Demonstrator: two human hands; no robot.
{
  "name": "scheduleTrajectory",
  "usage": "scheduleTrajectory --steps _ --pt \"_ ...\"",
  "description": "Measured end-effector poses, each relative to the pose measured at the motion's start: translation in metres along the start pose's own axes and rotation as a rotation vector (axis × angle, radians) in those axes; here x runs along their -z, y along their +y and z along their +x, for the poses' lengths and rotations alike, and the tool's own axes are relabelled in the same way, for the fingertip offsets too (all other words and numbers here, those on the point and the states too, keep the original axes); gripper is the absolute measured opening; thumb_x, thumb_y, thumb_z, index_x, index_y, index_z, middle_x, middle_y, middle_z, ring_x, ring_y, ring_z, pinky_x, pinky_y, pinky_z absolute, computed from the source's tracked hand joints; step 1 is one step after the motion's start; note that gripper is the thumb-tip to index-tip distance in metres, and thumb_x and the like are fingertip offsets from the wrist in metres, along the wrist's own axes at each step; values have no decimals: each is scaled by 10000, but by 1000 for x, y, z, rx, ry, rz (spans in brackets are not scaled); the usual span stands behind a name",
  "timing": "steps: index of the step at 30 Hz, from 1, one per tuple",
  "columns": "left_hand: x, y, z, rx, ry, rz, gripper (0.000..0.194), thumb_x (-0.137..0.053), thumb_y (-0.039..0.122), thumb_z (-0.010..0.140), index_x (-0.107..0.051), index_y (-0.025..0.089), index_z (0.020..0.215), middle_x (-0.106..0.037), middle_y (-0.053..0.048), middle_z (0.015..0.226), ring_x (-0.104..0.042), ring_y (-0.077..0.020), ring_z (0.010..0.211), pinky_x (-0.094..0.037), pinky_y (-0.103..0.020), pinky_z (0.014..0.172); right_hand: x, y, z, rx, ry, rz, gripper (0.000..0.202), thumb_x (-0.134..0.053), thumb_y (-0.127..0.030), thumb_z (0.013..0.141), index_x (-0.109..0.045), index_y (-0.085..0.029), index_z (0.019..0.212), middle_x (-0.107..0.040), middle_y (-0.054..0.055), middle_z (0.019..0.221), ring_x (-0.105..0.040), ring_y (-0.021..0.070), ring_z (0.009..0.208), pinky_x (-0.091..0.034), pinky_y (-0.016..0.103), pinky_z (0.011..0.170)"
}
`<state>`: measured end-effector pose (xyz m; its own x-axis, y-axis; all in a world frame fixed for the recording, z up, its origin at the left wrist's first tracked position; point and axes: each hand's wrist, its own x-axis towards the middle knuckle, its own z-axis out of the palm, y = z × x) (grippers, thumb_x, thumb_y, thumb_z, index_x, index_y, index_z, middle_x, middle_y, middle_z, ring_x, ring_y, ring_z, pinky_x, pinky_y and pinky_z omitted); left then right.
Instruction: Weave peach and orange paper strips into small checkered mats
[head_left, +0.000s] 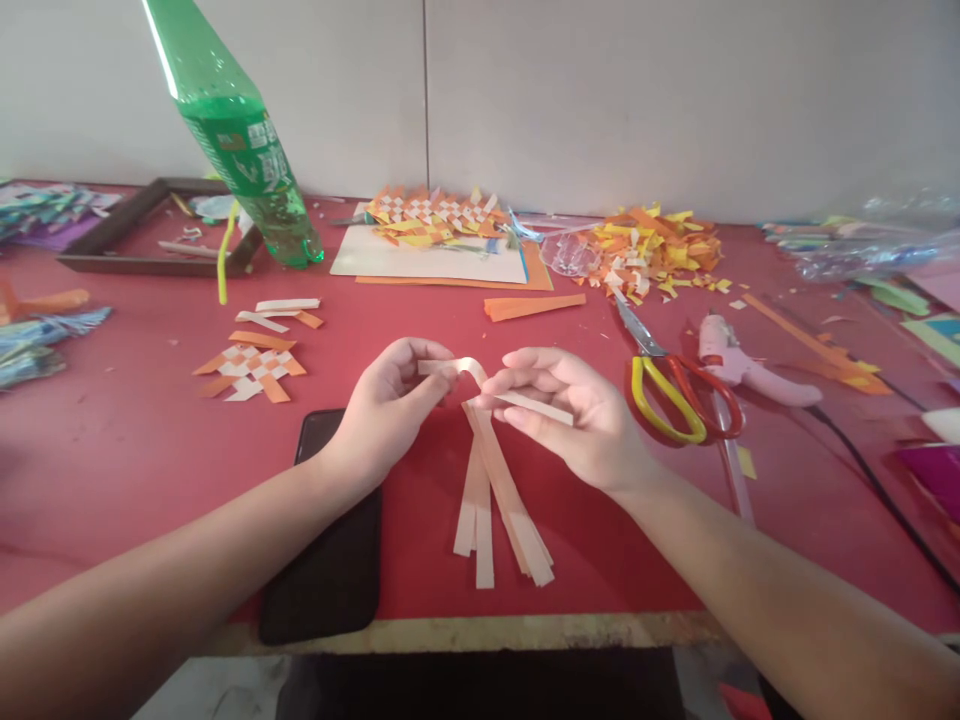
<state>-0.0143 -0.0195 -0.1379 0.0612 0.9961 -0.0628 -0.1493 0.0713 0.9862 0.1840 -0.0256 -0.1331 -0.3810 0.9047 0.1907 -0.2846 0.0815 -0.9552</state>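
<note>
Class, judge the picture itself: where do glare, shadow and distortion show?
Head view: white glare streaks the green bottle, whose steep lean suggests wide-angle distortion; head view: dark shadow edges the scissors, and the red tabletop darkens below the right hand.

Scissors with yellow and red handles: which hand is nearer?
Right. The right hand is just left of the scissors in view; the left hand is farther left.
</note>
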Motion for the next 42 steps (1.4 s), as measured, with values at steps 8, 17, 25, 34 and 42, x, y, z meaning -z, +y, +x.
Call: scheduleTrajectory --steps 8,17,25,34,42 --pt "2 1 1 -47 -20 13 265 -700 231 870 -589 210 1109 -680 48 792 -654 -98 778 -517 -229 785 4 0 5 41 25 -160 76 -745 -159 848 -700 -220 838 -757 -10 772 -641 83 600 -551 220 588" --pt "-3 8 -7 50 -223 111 156 -741 253 836 -640 169 921 -784 -35 882 -753 -153 851 -569 -243 800 4 4 4 -22 72 -368 103 -800 -283 796 -747 -248 877 -675 -16 772 -639 118 719 -516 268 681" --pt "-1 11 -8 108 -322 122 183 -713 200 836 -652 153 1001 -783 -59 961 -751 -171 930 -563 -246 840 5 10 4 7 128 -579 164 -788 -325 804 -686 -222 881 -616 -1 822 -575 122 702 -480 274 636" --pt "-2 13 -10 122 -307 44 228 -800 276 799 -684 161 958 -802 -46 915 -764 -176 899 -589 -231 821 2 9 4 -141 144 -321 252 -852 -317 728 -686 -211 887 -720 15 845 -713 153 778 -606 286 728" --pt "-3 10 -8 61 -137 73 268 -803 407 785 -705 171 867 -792 -54 867 -767 -203 846 -618 -280 796 3 8 5 -90 145 -290 280 -851 -300 723 -675 -222 926 -698 17 881 -693 144 794 -622 296 747"
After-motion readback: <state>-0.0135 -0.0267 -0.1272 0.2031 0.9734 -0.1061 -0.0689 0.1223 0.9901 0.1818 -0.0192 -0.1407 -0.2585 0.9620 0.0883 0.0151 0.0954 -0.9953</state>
